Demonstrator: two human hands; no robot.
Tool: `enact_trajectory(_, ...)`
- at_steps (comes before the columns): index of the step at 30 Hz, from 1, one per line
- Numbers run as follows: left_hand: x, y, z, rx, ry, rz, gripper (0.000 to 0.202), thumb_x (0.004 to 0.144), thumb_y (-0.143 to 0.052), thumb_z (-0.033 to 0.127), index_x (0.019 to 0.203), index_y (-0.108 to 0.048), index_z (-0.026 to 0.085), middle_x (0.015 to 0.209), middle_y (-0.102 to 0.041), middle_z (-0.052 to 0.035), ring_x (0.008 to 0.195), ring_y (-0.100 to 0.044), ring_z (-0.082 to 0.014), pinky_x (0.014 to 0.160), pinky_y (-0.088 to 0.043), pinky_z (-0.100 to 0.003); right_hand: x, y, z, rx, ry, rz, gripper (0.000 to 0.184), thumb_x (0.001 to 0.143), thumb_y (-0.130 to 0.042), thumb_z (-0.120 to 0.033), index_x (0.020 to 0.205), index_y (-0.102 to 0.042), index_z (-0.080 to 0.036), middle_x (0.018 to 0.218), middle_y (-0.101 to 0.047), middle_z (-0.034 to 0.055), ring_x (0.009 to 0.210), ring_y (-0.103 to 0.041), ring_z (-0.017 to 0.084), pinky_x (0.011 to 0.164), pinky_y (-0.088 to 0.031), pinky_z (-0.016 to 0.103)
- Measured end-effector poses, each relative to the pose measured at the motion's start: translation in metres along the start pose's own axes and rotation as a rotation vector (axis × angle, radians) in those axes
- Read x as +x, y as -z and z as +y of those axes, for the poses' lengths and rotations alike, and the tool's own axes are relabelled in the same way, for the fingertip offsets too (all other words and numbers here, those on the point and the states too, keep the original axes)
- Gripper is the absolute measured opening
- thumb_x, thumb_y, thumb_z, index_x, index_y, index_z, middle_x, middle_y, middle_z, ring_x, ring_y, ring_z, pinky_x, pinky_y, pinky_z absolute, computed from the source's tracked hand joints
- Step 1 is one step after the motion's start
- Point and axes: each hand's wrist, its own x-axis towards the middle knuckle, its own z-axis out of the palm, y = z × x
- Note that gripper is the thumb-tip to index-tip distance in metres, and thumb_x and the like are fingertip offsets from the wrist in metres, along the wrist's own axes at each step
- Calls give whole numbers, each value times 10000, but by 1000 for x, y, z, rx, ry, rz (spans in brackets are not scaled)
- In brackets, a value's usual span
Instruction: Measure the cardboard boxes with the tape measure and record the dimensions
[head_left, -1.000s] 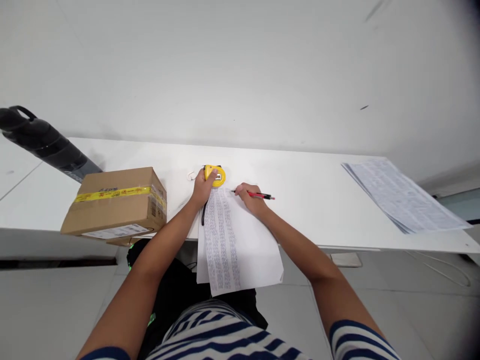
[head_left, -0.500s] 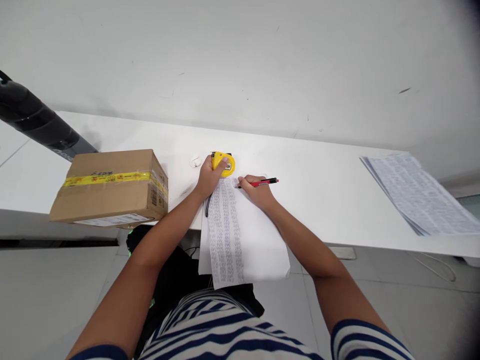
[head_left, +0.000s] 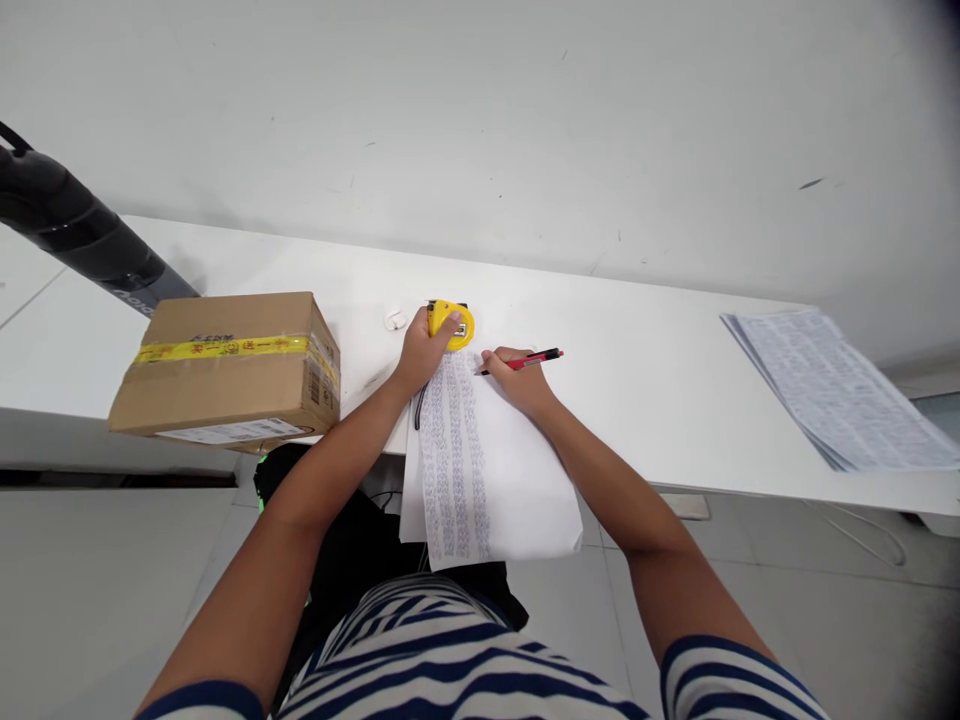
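Note:
My left hand point(head_left: 424, 350) is closed around a yellow tape measure point(head_left: 464, 330), thumb on its side, at the top edge of a sheet of paper point(head_left: 525, 480). A black cord point(head_left: 418, 408) hangs below that hand. In my right hand point(head_left: 523, 380) is a red and black pen point(head_left: 541, 357), its tip touching or just over the paper, beside columns of dense handwriting on the left part. The lower end of the paper hangs over the table's front edge.
A taped cardboard box point(head_left: 225, 365) stands at the left, in front of a dark cylinder point(head_left: 90, 235). A small white object point(head_left: 394, 319) lies left of the tape measure. Written sheets point(head_left: 840, 390) are stacked at the right of the white table point(head_left: 637, 400), against the wall.
The view has shifted slightly. Both hands keep their holds on the tape measure and the pen; the pen has barely moved against the paper.

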Motion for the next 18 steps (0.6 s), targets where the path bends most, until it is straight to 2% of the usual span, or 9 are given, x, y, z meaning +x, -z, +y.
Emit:
enact_trajectory(7, 1, 0, -2, 0, 0, 2, 386, 838, -717, 538, 932, -585, 188, 894, -658, -30, 814, -640, -150, 757, -527, -279, -1, 1, 0, 1, 5, -1, 384, 846, -578, -466, 575, -636, -201, 569, -585, 8, 597, -508, 154, 619, -416, 316)
enact_trajectory(13, 0, 0, 1, 25, 1, 10, 380, 842, -718, 533, 920, -582, 187, 881, -661, -28, 814, -640, -153, 763, -520, -278, -1, 1, 0, 26, 11, 11, 404, 843, -597, -498, 566, -622, -205, 575, -589, 9, 613, -529, 159, 639, -430, 321)
enact_trajectory(18, -1, -1, 4, 26, 25, 8, 359, 850, -715, 511, 920, -576, 187, 893, -664, -27, 826, -643, -154, 762, -517, -277, -1, 2, 1, 36, 3, 7, 395, 841, -597, -503, 598, -659, -198, 554, -561, -1, 612, -523, 157, 635, -427, 320)
